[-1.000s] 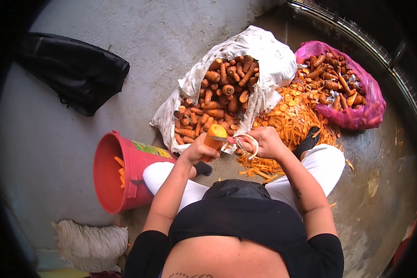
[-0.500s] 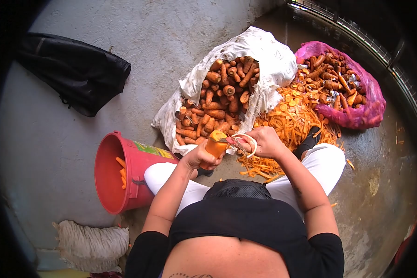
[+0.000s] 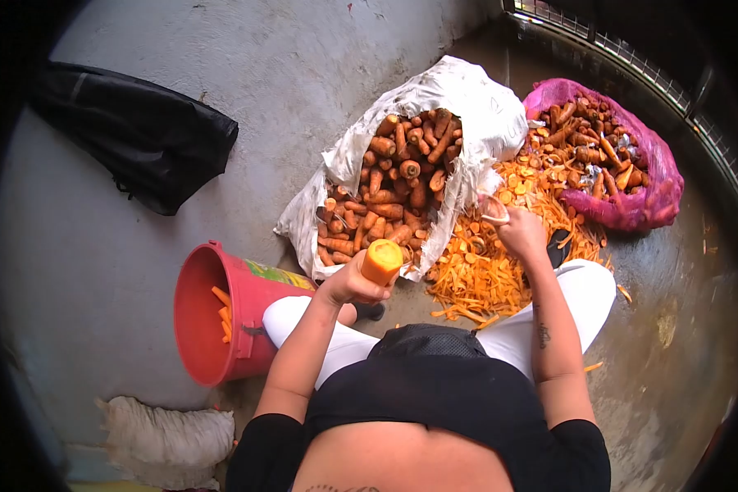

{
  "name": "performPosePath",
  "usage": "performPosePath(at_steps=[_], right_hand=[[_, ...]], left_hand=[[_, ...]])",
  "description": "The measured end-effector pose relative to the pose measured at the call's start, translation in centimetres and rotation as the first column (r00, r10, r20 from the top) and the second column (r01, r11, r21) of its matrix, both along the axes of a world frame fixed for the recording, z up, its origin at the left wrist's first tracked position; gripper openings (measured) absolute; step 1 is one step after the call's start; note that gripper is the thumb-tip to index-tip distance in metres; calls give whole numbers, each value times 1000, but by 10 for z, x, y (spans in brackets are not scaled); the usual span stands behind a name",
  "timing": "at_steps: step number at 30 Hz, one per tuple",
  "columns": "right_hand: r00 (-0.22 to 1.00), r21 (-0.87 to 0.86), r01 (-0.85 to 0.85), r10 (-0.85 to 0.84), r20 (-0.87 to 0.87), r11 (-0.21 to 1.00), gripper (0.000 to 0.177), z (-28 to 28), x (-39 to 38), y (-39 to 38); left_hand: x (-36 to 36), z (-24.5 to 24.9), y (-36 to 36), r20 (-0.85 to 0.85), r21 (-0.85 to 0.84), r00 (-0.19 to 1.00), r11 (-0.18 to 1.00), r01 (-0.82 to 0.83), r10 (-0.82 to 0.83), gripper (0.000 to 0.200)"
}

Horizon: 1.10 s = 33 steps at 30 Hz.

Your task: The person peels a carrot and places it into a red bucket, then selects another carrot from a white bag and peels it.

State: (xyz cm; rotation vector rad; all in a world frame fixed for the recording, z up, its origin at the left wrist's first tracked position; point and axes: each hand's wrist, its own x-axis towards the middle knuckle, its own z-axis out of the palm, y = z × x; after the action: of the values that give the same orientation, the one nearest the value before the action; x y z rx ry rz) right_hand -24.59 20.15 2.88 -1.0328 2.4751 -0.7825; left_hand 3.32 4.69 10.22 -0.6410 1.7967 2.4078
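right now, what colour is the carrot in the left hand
The carrot is orange, yellower at the top; the head view shows it best.

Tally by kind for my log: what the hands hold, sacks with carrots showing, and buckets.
Held carrot, left hand: 1
Held tool, right hand: 1
Sacks showing carrots, white sack and pink sack: 2
Red bucket: 1
Total: 5

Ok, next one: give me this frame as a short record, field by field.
left hand: grips a peeled carrot, cut end showing
right hand: holds a pale looped tool, apart from the carrot
white sack: open, unpeeled carrots inside
pink sack: open, carrot pieces inside
red bucket: some orange carrots inside
peelings: heaped beside the white sack
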Motion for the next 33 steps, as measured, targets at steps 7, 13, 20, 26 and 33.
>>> performPosePath(at_steps=[7,13,20,26,33], right_hand=[[890,-581,-117,344,298,806,19,16,56,-4],[884,-677,-431,428,-186,596,21,21,80,-3],[900,-621,-428,374,-226,657,30,18,86,-3],[910,-559,-406,378,-172,723,39,14,87,-5],[929,-550,-365,335,-158,751,37,14,91,-8]], left_hand=[[-27,-18,16,-215,-643,896,634,-430,389,30],[-30,-24,17,-189,-814,875,426,-394,446,33],[-34,-29,20,-221,-874,861,300,-384,459,46],[-37,-20,26,-148,-943,872,199,-266,467,38],[-32,-23,21,-132,-947,869,199,-253,478,30]])
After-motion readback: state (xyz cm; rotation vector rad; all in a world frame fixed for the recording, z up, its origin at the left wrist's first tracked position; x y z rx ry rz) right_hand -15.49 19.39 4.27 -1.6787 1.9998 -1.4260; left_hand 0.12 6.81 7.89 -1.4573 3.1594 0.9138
